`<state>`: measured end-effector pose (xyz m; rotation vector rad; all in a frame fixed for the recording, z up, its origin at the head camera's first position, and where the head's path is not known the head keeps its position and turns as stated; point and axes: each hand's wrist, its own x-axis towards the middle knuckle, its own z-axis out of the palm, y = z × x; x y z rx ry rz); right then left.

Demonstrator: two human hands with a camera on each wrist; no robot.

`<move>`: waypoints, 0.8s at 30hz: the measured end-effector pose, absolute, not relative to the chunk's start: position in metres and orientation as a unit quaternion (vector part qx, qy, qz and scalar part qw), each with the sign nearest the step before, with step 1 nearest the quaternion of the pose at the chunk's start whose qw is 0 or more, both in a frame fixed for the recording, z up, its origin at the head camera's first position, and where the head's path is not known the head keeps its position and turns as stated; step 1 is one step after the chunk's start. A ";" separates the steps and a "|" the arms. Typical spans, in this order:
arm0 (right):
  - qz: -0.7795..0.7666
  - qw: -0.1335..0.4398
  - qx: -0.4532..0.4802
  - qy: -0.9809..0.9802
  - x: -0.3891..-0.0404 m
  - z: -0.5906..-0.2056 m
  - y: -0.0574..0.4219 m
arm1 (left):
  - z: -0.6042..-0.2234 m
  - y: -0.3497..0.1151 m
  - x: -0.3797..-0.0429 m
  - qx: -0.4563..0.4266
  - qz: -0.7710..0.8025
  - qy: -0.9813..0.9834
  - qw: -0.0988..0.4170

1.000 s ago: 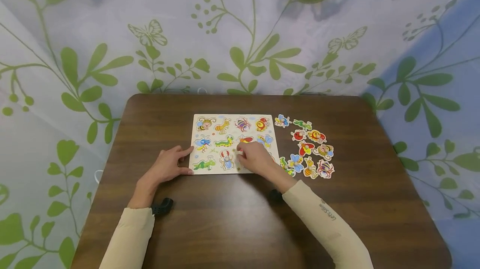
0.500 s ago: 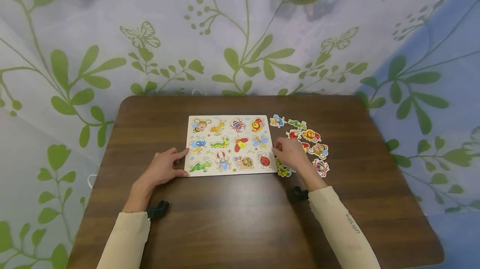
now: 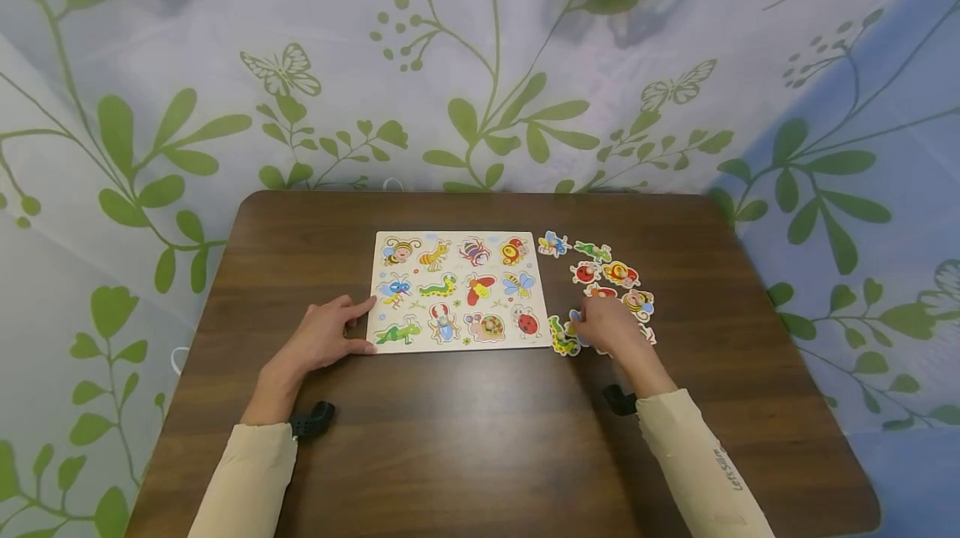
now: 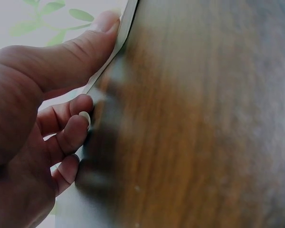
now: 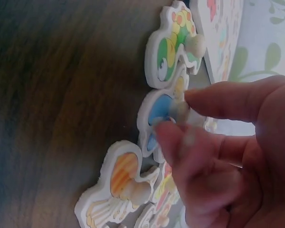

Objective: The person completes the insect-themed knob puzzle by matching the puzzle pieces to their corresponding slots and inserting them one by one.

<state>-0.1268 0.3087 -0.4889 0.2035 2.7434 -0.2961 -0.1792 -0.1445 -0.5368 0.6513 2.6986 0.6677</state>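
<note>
A wooden insect peg puzzle board (image 3: 420, 275) lies flat on the table. My left hand (image 3: 322, 335) rests at its left edge, thumb and index finger extended against the board, the other fingers bent, as the left wrist view shows. Just right of the board, my right hand (image 3: 611, 323) pinches the round knob of a blue-winged puzzle piece (image 5: 159, 111) between thumb and index finger. Beside that piece lie a green caterpillar piece (image 5: 168, 52) and an orange-striped piece (image 5: 121, 178). A snail piece (image 3: 487, 326) and a beetle piece (image 3: 443, 324), both with knobs, sit in the board's bottom row.
More loose pieces lie right of the board, among them a ladybug piece (image 3: 586, 272), a bee piece (image 3: 639, 303) and a green grasshopper piece (image 3: 593, 251). The brown table (image 3: 450, 438) stands against a leaf-patterned curtain (image 3: 337, 62).
My right hand has left the snail piece on the board, moved right to the loose pieces and taken the blue-winged piece's knob. My left hand has stayed at the board's edge.
</note>
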 end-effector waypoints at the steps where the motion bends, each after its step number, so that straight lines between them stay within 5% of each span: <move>1: -0.110 0.189 0.070 0.973 -0.127 -0.489 0.309 | -0.537 -0.145 -0.179 0.225 0.231 0.935 0.144; 9: -0.113 0.192 0.065 0.973 -0.133 -0.491 0.305 | -0.536 -0.145 -0.179 0.234 0.227 0.936 0.132; 24: -0.155 0.066 0.045 0.985 -0.152 -0.489 0.269 | -0.534 -0.144 -0.178 0.227 0.227 0.937 0.137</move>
